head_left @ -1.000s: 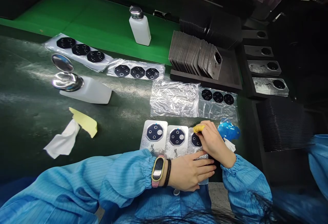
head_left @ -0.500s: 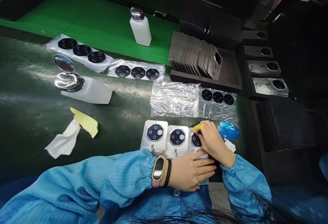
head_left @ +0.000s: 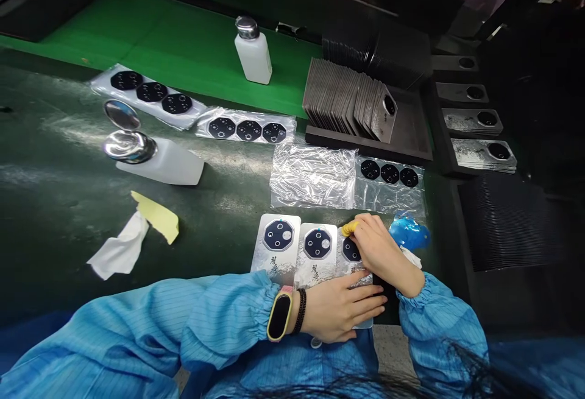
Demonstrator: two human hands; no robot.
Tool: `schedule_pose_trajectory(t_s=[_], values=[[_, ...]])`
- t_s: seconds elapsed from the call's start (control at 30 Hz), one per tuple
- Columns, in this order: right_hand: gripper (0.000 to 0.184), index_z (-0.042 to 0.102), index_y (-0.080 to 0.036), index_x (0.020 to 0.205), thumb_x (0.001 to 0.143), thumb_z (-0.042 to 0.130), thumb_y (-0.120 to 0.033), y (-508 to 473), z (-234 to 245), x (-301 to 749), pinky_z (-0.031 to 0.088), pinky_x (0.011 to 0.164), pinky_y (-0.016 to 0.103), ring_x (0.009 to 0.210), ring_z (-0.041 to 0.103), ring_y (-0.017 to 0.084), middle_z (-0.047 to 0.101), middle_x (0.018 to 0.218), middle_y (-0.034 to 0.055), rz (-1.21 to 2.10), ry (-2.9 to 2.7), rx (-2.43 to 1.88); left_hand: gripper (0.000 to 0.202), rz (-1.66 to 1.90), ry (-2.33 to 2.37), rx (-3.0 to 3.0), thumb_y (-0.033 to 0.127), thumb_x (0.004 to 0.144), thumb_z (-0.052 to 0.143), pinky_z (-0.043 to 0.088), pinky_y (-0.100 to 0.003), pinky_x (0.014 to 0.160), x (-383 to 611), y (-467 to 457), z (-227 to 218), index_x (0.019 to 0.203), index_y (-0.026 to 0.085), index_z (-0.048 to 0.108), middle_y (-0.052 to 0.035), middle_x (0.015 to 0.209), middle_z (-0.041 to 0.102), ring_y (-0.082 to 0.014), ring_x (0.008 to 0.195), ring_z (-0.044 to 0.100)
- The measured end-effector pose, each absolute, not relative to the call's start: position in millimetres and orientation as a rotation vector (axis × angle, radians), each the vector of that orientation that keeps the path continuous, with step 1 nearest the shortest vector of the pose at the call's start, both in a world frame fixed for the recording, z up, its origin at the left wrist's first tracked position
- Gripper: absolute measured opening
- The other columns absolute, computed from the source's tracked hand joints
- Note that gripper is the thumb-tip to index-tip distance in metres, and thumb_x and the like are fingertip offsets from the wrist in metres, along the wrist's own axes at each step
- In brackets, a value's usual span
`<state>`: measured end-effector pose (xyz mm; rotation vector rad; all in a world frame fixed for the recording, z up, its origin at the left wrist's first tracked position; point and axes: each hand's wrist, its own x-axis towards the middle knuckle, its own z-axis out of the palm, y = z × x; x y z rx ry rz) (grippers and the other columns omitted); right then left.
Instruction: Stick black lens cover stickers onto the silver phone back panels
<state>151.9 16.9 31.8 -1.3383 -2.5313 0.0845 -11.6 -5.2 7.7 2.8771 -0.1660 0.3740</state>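
Note:
Three silver phone back covers lie side by side at the near edge of the dark green mat, each with a black octagonal camera plate: left cover [head_left: 275,247], middle cover [head_left: 316,251], right cover [head_left: 351,260]. My left hand [head_left: 340,307] lies flat with fingers stretched across the lower part of the right cover, holding it down. My right hand [head_left: 379,251], with a yellow finger cot [head_left: 351,227] on one finger, is curled with its fingers pressed on that cover's camera plate. Anything pinched in them is hidden.
Behind the covers lie clear plastic sheets [head_left: 313,176] and strips of black camera plates [head_left: 389,175], [head_left: 249,129], [head_left: 152,92]. Two white dispenser bottles [head_left: 158,158], [head_left: 254,52], a rack of grey covers [head_left: 354,103], black tray stacks [head_left: 507,219], blue film [head_left: 408,233], and white and yellow scraps [head_left: 137,234].
My hands stay on the right cover; the right hand's fingers have shifted slightly. The view has drifted a little, and the blue sleeve at the right edge is gone.

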Motion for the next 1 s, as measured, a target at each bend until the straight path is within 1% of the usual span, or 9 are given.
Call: schedule_pose_trajectory(t_s=[0.23,0.33,0.43,0.53,0.63,0.87,1.0], values=[[0.029,0.049,-0.020,0.081,0.083,0.037,0.006,16.0,33.4,152.7,0.042,0.063,0.033,0.079,0.047,0.022,0.056,0.079,0.0070,0.045,-2.561,-1.295,0.055,0.387,-0.111,2.930,0.040,0.091,0.051,0.037,-0.044,0.109,-12.3,-9.8,9.1,0.135,0.008,0.047,-0.0082,0.139,0.053,-0.0249,0.131,0.044],[0.030,0.050,-0.018,0.082,0.082,0.036,0.008,15.3,33.0,153.9,0.042,0.063,0.032,0.079,0.047,0.021,0.056,0.078,0.0074,0.040,-2.548,-1.268,0.054,0.347,-0.127,2.926,0.039,0.092,0.050,0.037,-0.042,0.110,-11.7,-8.2,11.8,0.136,0.008,0.046,-0.0078,0.139,0.053,-0.0238,0.130,0.045],[0.028,0.051,-0.019,0.085,0.085,0.035,0.005,14.4,32.6,155.5,0.042,0.062,0.033,0.078,0.048,0.022,0.057,0.079,0.0078,0.020,-2.527,-1.257,0.053,0.316,-0.138,2.932,0.039,0.092,0.049,0.037,-0.042,0.110,-11.3,-6.2,13.8,0.135,0.008,0.047,-0.0068,0.139,0.053,-0.0233,0.130,0.045],[0.028,0.052,-0.019,0.088,0.087,0.035,0.003,13.6,33.3,155.9,0.042,0.062,0.033,0.080,0.049,0.022,0.059,0.083,0.0084,-0.002,-2.510,-1.242,0.053,0.345,-0.134,2.918,0.038,0.091,0.051,0.040,-0.043,0.108,-11.2,-5.5,13.6,0.133,0.006,0.049,-0.0080,0.137,0.055,-0.0247,0.128,0.047],[0.026,0.052,-0.018,0.089,0.089,0.035,0.002,12.9,34.4,155.0,0.043,0.062,0.033,0.080,0.049,0.022,0.059,0.082,0.0087,-0.039,-2.486,-1.210,0.051,0.373,-0.134,2.898,0.036,0.092,0.050,0.041,-0.044,0.108,-11.2,-5.8,12.4,0.133,0.005,0.050,-0.0087,0.136,0.056,-0.0252,0.127,0.048],[0.025,0.052,-0.018,0.090,0.093,0.033,-0.002,9.9,36.5,155.9,0.044,0.061,0.033,0.080,0.052,0.021,0.060,0.082,0.0083,0.016,-2.498,-1.222,0.051,0.322,-0.127,2.896,0.036,0.092,0.048,0.039,-0.044,0.109,-10.7,-6.7,11.2,0.135,0.007,0.047,-0.0074,0.140,0.052,-0.0246,0.130,0.045],[0.023,0.052,-0.017,0.091,0.094,0.033,-0.004,8.1,38.1,158.0,0.048,0.064,0.033,0.082,0.054,0.021,0.060,0.082,0.0089,0.017,-2.477,-1.208,0.050,0.277,-0.121,2.900,0.038,0.093,0.045,0.037,-0.042,0.111,-11.0,-6.8,11.4,0.136,0.011,0.047,-0.0047,0.142,0.050,-0.0231,0.131,0.045]])
